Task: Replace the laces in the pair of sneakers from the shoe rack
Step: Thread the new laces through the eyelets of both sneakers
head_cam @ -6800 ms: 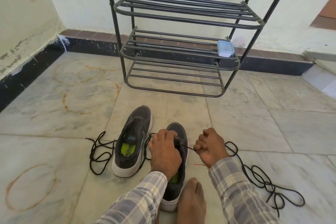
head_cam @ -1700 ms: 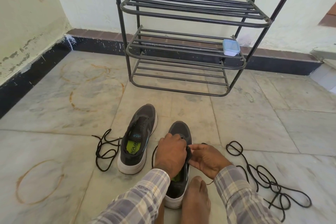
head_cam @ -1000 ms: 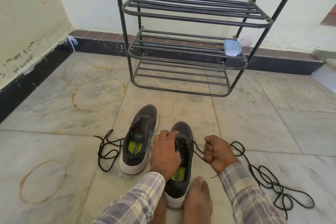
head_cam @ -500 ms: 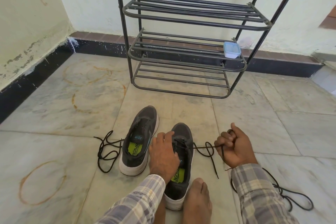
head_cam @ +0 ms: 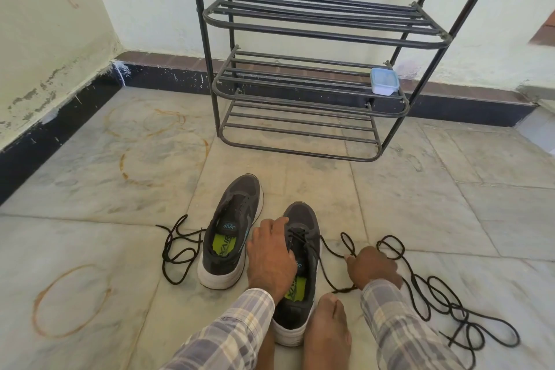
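Observation:
Two dark grey sneakers with white soles stand on the marble floor. The left sneaker has no lace in it. My left hand rests on the right sneaker, fingers over its tongue and eyelets. A black lace runs from that shoe's eyelets to my right hand, which pinches it low beside the shoe. A long black lace lies coiled on the floor at the right. Another black lace lies looped left of the left sneaker.
A black metal shoe rack stands against the far wall, with a small plastic box on its middle shelf. My bare foot presses against the right sneaker's heel. Walls close the left and far sides.
My right hand has dropped from a raised pull at the right down to the floor beside the shoe, still pinching the lace. My left hand stays on the right sneaker.

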`<state>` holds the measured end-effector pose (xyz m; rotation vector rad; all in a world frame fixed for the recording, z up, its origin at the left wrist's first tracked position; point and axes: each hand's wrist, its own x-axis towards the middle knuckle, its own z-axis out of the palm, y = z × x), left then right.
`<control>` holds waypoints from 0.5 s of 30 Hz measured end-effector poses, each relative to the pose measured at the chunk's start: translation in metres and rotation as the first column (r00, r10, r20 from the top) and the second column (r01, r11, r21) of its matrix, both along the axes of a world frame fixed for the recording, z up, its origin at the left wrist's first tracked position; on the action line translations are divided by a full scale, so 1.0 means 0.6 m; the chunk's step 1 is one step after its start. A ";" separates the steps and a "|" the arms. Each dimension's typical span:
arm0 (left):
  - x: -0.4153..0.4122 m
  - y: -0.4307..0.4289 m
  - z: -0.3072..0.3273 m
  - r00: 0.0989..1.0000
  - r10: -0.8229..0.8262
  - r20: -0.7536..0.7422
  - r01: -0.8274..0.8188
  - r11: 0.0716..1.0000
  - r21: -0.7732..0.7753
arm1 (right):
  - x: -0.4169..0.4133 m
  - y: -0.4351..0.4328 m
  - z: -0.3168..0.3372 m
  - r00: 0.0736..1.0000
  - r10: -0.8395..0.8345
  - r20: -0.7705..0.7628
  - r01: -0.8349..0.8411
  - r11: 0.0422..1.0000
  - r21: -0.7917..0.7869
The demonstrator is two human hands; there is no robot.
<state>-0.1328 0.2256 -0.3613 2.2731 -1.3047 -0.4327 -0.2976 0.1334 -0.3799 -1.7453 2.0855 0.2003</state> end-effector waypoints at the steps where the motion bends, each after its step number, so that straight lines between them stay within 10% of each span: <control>1: 0.000 0.000 0.000 1.000 0.000 -0.002 0.000 1.000 0.003 | -0.003 0.001 0.006 0.997 0.008 -0.082 -0.014 0.998 -0.065; 15: -0.004 0.002 0.004 1.000 -0.013 0.004 0.013 1.000 0.002 | -0.034 -0.024 -0.031 0.995 0.006 0.099 -0.003 1.000 -0.029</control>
